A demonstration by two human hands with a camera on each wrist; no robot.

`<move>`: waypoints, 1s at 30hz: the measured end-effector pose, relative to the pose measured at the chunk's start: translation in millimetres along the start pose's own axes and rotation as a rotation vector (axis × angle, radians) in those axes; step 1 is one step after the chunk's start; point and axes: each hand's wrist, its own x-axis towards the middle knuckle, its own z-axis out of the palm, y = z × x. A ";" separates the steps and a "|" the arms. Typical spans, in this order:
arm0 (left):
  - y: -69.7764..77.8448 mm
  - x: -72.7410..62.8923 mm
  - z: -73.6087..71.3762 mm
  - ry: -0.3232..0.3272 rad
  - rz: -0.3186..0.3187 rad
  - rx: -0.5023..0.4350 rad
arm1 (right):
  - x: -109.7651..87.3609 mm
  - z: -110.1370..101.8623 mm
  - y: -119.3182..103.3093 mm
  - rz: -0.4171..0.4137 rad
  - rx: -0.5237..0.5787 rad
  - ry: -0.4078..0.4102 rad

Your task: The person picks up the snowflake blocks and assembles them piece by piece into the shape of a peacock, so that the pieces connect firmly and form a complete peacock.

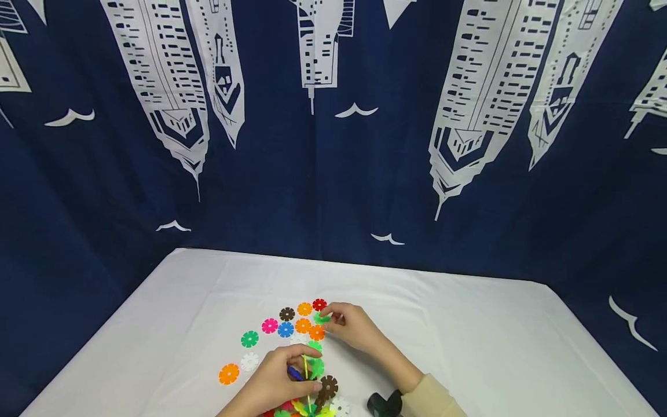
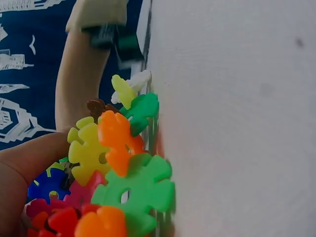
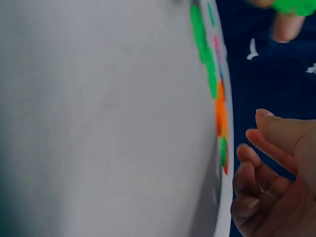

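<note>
My left hand holds notched plastic snowflake discs between thumb and fingers: a blue disc and a yellow disc seen edge-on. In the left wrist view, the thumb meets a yellow disc, with the blue disc below it. Orange and green discs crowd beside them. My right hand reaches over the upper end of the spread discs, its fingertips at a light green disc. In the right wrist view, that hand has loosely bent fingers with nothing between them.
Loose discs lie on the white table: red, dark brown, pink, green and orange among them. A black object shows beside the right sleeve. Behind hangs a navy patterned cloth.
</note>
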 end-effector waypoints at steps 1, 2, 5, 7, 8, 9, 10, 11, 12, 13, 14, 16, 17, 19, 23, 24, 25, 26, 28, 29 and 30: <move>0.4 -0.3 1.4 -0.008 0.002 0.002 | 5.3 3.6 1.4 -0.004 -0.041 0.006; 1.3 -0.5 2.8 -0.016 0.003 0.006 | 8.9 6.9 2.5 0.005 -0.074 0.009; 4.1 0.1 5.3 -0.032 0.014 0.041 | 16.2 12.7 6.2 0.074 -0.154 0.039; 5.6 0.2 5.5 -0.036 0.021 0.064 | 19.4 14.0 8.7 0.128 -0.194 0.061; 6.0 0.2 5.2 -0.035 0.025 0.071 | 21.0 14.4 9.9 0.149 -0.209 0.066; 5.8 0.2 5.0 -0.032 0.029 0.078 | 22.2 14.6 10.9 0.165 -0.221 0.068; 5.7 0.0 5.0 -0.028 0.030 0.086 | 22.7 15.0 11.5 0.171 -0.225 0.070; 5.6 -0.1 5.1 -0.025 0.034 0.084 | 22.3 15.2 11.6 0.173 -0.226 0.072; 5.5 -0.3 5.4 -0.022 0.037 0.081 | 20.6 15.3 11.4 0.168 -0.220 0.076; 5.9 -0.6 5.7 -0.019 0.040 0.076 | 17.6 15.0 10.4 0.158 -0.204 0.087; 6.3 -0.8 6.1 -0.016 0.044 0.075 | 13.3 14.2 8.8 0.147 -0.175 0.104; 7.9 -1.8 6.8 -0.014 0.054 0.078 | 0.3 11.5 3.1 0.129 -0.080 0.130; 8.8 -2.2 7.1 -0.013 0.059 0.084 | -8.0 9.6 -0.6 0.124 -0.019 0.137; 11.3 -3.4 7.7 -0.005 0.071 0.112 | -27.1 5.0 -10.2 0.130 0.096 0.150; 16.9 -6.5 9.0 0.015 0.102 0.206 | -64.7 -1.5 -30.7 0.188 0.232 0.188; 18.4 -7.6 9.5 0.019 0.110 0.224 | -72.3 -1.7 -35.2 0.206 0.249 0.206; 19.5 -8.6 10.1 0.025 0.118 0.238 | -78.7 -1.3 -38.9 0.221 0.260 0.228; 20.6 -9.7 10.9 0.031 0.124 0.251 | -83.9 -0.3 -42.0 0.230 0.274 0.249; 21.8 -11.4 13.0 0.045 0.142 0.270 | -91.1 2.8 -45.1 0.227 0.292 0.287; 21.9 -11.9 14.2 0.054 0.149 0.278 | -93.2 4.6 -46.2 0.219 0.288 0.301; 22.1 -12.4 15.5 0.069 0.159 0.293 | -94.6 6.4 -46.7 0.207 0.283 0.315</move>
